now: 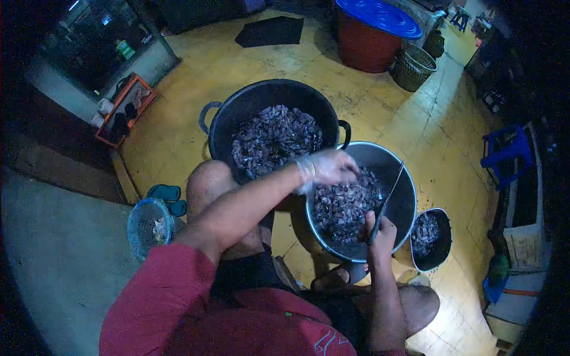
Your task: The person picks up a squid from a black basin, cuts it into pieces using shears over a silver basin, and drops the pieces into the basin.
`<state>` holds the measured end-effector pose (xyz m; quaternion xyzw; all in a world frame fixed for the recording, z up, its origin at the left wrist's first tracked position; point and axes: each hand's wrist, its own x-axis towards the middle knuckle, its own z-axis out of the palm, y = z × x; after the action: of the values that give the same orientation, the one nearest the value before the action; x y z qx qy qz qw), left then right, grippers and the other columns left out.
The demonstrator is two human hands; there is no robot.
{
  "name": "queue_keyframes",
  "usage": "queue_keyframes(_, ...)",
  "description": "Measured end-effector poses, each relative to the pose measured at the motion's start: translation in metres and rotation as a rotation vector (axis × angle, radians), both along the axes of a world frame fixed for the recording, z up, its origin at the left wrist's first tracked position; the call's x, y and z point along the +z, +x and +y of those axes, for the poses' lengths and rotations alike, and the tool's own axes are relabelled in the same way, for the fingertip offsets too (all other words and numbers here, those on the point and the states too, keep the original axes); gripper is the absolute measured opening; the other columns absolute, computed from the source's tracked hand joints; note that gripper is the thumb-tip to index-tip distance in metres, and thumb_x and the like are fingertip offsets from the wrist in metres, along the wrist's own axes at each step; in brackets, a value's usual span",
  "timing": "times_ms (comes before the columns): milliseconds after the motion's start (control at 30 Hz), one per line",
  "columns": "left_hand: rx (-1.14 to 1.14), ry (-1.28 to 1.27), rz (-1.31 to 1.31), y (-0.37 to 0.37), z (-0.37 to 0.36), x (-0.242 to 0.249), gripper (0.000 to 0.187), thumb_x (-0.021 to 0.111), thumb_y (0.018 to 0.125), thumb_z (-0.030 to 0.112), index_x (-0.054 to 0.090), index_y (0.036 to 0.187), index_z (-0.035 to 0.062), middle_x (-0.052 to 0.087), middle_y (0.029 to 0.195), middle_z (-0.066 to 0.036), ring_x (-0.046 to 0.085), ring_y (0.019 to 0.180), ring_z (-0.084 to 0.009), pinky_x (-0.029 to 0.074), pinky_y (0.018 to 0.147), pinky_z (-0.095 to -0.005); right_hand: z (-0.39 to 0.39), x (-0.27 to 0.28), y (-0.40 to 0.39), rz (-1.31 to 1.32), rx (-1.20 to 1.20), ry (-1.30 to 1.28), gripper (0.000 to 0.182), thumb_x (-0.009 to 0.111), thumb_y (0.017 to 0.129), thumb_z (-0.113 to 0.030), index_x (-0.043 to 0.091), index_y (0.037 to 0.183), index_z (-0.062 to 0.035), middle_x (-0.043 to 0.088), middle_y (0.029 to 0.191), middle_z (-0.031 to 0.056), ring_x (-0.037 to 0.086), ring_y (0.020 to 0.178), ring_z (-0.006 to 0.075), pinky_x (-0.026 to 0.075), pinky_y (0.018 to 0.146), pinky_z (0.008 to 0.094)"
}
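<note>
My left hand (332, 168), in a clear plastic glove, hangs over the upper left part of a silver metal basin (405, 222). Its fingers bend downward and are blurred, so I cannot tell whether they hold anything. A heap of small, wet, grey and pale pieces (344, 207) lies in this basin. At the basin's front right, my bare right hand (381, 232) is wrapped round the handle of a long-bladed knife (389, 199), its blade pointing up and away. Behind to the left stands a black two-handled tub (267, 89) with a similar heap of dark, shiny pieces (276, 136).
A smaller container (440, 252) with more pieces sits right of the basin. On the left are a blue basket (139, 222), green sandals (165, 193) and an orange rack (142, 89). Farther back stand a blue-lidded red barrel (365, 44), a woven basket (414, 68) and a blue stool (507, 154).
</note>
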<state>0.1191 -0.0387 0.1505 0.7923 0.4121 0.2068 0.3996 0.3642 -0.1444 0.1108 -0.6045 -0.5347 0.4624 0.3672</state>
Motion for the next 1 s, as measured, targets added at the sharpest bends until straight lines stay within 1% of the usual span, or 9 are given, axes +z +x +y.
queue_keyframes(200,0.692,0.088,0.272,-0.11,0.058,-0.06,0.029,0.06,0.081,0.022,0.071,0.103,0.0071,0.069,0.101,-0.017,0.066,0.096,-0.0318,0.05,0.088,-0.0388,-0.003,0.014,-0.002,-0.041,0.008,-0.081,0.054,0.068,0.086,-0.048,0.065,0.079,0.0061,0.059,0.063,0.0036,0.05,0.061,0.0107,0.043,0.058,0.0296)
queue_keyframes(267,0.639,-0.109,0.507,-0.125,0.055,-0.096,0.032,0.059,0.082,0.025,0.069,0.108,0.0092,0.067,0.105,-0.018,0.064,0.101,-0.0335,0.049,0.092,-0.0399,-0.003,0.015,-0.001,-0.05,0.009,-0.082,0.055,0.068,0.085,-0.048,0.064,0.078,0.0059,0.058,0.062,0.0034,0.05,0.061,0.0107,0.043,0.057,0.0296)
queue_keyframes(333,0.554,0.064,0.6,-0.116,0.035,-0.116,0.037,0.061,0.081,0.028,0.066,0.114,0.012,0.065,0.112,-0.018,0.061,0.107,-0.0344,0.046,0.096,-0.0412,-0.003,0.017,-0.003,-0.004,0.035,-0.134,0.054,0.068,0.085,-0.047,0.064,0.078,0.0055,0.057,0.062,0.0032,0.05,0.061,0.0111,0.042,0.058,0.0304)
queue_keyframes(367,0.513,-0.034,0.674,-0.11,0.035,-0.121,0.041,0.062,0.081,0.03,0.063,0.119,0.0141,0.062,0.117,-0.018,0.058,0.111,-0.0342,0.045,0.098,-0.0417,-0.003,0.017,-0.004,-0.015,0.032,-0.107,0.052,0.069,0.086,-0.046,0.064,0.077,0.0048,0.057,0.061,0.0033,0.048,0.058,0.0103,0.041,0.054,0.0297)
queue_keyframes(567,0.525,0.142,0.673,-0.098,0.044,-0.153,0.028,0.047,0.088,0.018,0.069,0.105,0.0115,0.064,0.11,-0.019,0.062,0.104,-0.0365,0.048,0.091,-0.0464,-0.005,0.022,-0.005,0.003,0.045,-0.152,0.05,0.07,0.084,-0.045,0.065,0.079,0.0043,0.059,0.063,0.0046,0.05,0.06,0.0113,0.042,0.057,0.0305)
queue_keyframes(833,0.592,0.043,0.679,-0.09,0.044,-0.104,0.024,0.053,0.087,0.022,0.07,0.099,0.0108,0.066,0.105,-0.02,0.063,0.101,-0.0368,0.049,0.089,-0.0467,-0.001,0.008,-0.002,-0.082,0.079,-0.032,0.058,0.069,0.081,-0.053,0.063,0.073,0.0044,0.059,0.062,0.0121,0.055,0.059,0.02,0.044,0.059,0.0357)
queue_keyframes(900,0.594,0.009,0.539,-0.084,0.043,-0.069,0.022,0.054,0.088,0.02,0.07,0.099,0.0096,0.066,0.103,-0.02,0.063,0.099,-0.037,0.048,0.088,-0.0456,0.001,-0.005,0.001,-0.152,0.157,-0.025,0.041,0.068,0.087,-0.039,0.062,0.076,-0.0001,0.055,0.059,0.0015,0.052,0.051,0.0096,0.041,0.048,0.0273)
queue_keyframes(933,0.587,0.015,0.542,-0.083,0.044,-0.062,0.022,0.054,0.088,0.02,0.07,0.099,0.0096,0.066,0.103,-0.02,0.063,0.099,-0.037,0.048,0.088,-0.0456,0.0,-0.008,0.0,-0.147,0.15,-0.022,0.041,0.068,0.087,-0.039,0.062,0.076,-0.0001,0.055,0.059,0.0015,0.052,0.051,0.0096,0.041,0.048,0.0273)
queue_keyframes(1000,0.423,0.081,0.315,-0.08,0.051,-0.048,0.024,0.048,0.096,0.021,0.067,0.101,0.0068,0.068,0.086,-0.014,0.064,0.073,-0.0239,0.052,0.071,-0.0364,-0.002,-0.012,-0.004,-0.101,0.175,-0.088,0.061,0.068,0.079,-0.057,0.061,0.069,0.0029,0.058,0.061,0.0151,0.054,0.057,0.0217,0.044,0.059,0.0389)
